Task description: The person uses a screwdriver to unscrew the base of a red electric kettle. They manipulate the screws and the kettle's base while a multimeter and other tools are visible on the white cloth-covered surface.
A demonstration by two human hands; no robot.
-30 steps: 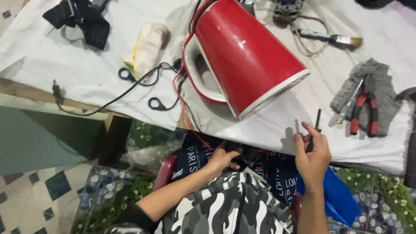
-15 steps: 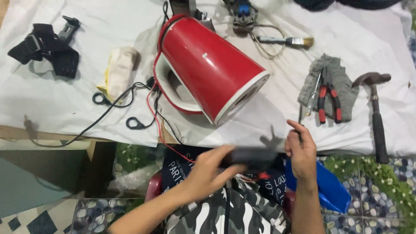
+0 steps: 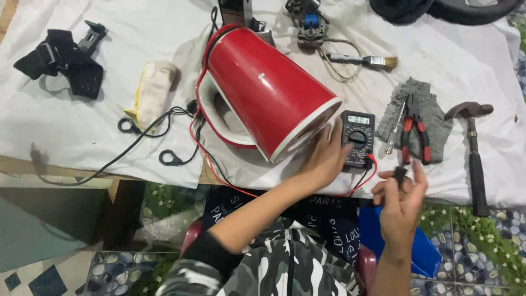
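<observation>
The left hand is resting open against the black multimeter lying near the red kettle on the desk. The right hand is pinching a small dark probe. A careless tug on the red lead risks dragging the meter off the edge. No packages or labels are showing.

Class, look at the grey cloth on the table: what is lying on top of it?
On the grey cloth lie red-handled pliers and a slim screwdriver-like tool. Anything beneath the cloth is covered.
</observation>
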